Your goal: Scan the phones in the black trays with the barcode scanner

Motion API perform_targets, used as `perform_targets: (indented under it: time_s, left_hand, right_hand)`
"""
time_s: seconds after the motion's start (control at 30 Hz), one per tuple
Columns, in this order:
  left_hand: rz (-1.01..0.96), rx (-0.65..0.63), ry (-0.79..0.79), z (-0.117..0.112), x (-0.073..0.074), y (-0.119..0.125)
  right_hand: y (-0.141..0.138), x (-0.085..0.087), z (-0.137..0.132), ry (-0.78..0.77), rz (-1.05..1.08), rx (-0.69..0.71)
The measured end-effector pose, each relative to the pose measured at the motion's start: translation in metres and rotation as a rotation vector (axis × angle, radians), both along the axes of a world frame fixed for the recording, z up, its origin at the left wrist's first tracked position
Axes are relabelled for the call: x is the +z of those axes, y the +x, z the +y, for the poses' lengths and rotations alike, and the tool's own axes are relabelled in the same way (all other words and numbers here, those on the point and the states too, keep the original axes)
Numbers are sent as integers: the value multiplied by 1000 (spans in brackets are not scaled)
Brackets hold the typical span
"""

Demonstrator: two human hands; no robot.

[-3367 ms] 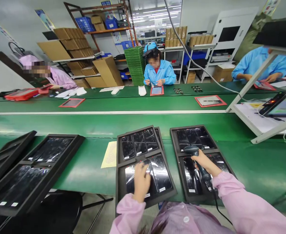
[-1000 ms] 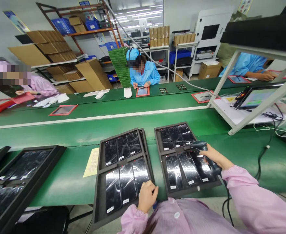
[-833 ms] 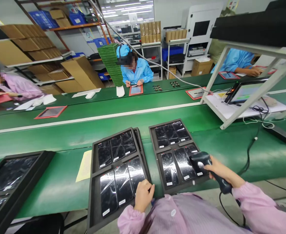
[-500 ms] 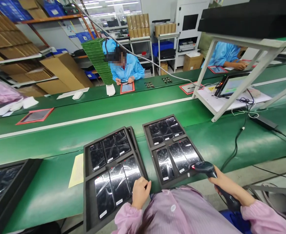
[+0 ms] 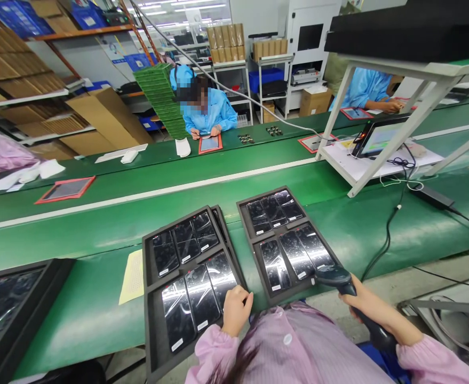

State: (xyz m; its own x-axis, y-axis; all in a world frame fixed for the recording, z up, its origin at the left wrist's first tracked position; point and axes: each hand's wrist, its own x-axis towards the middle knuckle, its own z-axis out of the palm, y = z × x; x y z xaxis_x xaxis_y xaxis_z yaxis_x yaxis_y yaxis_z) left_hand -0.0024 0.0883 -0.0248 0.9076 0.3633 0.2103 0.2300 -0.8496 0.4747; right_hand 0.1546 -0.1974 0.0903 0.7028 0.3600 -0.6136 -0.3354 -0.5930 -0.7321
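My right hand (image 5: 368,301) is closed around the handle of a black barcode scanner (image 5: 332,274). The scanner's head hangs over the near right corner of the right tray (image 5: 298,293), beside a phone-sized black panel (image 5: 316,245) with a white label. That dark foam tray carries several such glossy panels in two rows. My left hand (image 5: 236,309), fingers curled in with nothing visible in them, rests at the near right edge of the left tray (image 5: 152,320), by another glossy panel (image 5: 222,277). The left tray lies on top of another tray, and its panels are also labelled.
A yellow sheet (image 5: 132,277) lies left of the trays. Another dark tray (image 5: 46,298) stands at far left. A white metal stand (image 5: 338,170) with a screen (image 5: 382,138) and cables is at right. Across the green bench (image 5: 110,205), a person in blue (image 5: 214,109) works over a red-framed panel (image 5: 210,143).
The red light at the scanner's head no longer shows. The scanner's head has dipped slightly lower over the tray corner. The trays and my left hand appear slightly further right in view.
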Motion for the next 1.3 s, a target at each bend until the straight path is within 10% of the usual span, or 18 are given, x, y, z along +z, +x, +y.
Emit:
perform_targets:
  time_s: [0.5,0.73,1.1,1.3]
  left_hand:
    - [65,-27,-141,2,5,-1]
    - [142,10,-289,1,11,2]
    - [262,110,-874,1,44,20]
    - [295,340,-1081,-11,25,61]
  right_hand:
    - [-18,-7,20,10,3,42]
    - [-47,-38,45,98,147,106]
    - [-76,-37,71,38,147,12]
    - [-73,-35,66,94,91,-84]
